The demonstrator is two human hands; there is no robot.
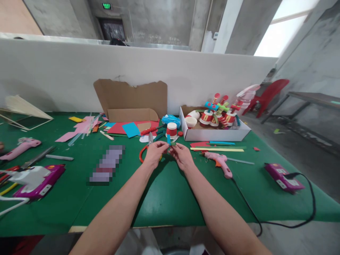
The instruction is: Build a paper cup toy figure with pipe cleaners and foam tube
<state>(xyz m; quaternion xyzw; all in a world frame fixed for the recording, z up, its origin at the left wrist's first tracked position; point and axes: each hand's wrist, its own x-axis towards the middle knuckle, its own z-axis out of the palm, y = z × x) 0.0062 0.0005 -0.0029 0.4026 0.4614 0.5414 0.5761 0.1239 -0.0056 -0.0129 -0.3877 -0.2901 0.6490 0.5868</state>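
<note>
Blue strip (168, 139) and green piece (173, 144) are being steadied, seemingly, by pinching fingers of left hand (154, 154) and right hand (183, 156); glue gun (221, 163) is lying handily at three o'clock.

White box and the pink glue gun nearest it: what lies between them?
Red paper, a blue strip and a pale yellow strip, in the head view.

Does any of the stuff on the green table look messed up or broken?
The standing brown cardboard has a ragged top edge, as if torn. Pink paper scraps lie messily at the left, and one little red scrap sits by itself at the right.
</note>
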